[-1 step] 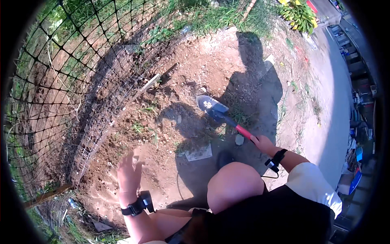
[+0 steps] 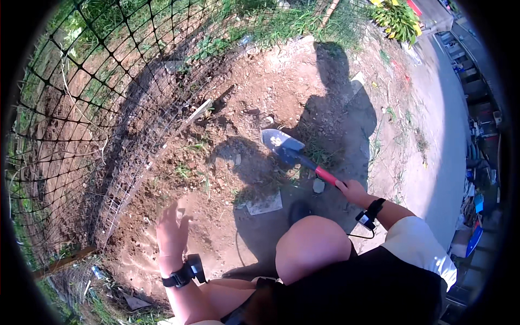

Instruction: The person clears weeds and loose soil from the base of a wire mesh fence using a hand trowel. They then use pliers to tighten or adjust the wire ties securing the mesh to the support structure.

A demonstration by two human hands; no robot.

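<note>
Hands (image 2: 172, 230) apart, right (image 2: 355, 193) grips rounded, seemingly metal shovel (image 2: 283, 142).

The shovel (image 2: 306, 161) has a red grip (image 2: 326, 175) and grey blade (image 2: 283, 142), the netting (image 2: 80, 67) a black grid

Ground (image 2: 287, 81): brown, uneven, with grass tufts (image 2: 183, 171) beyond the left hand (image 2: 172, 233). Lying on it: one pale flat slab (image 2: 266, 206), between both hands; one grey stone (image 2: 318, 186), near the right hand (image 2: 355, 193).

Head view, one: wide fisheye, left of a worn pair; we look steeply downward, past our bare knee (image 2: 313, 246), onto near ground (image 2: 276, 81), edges bending rimward.
</note>
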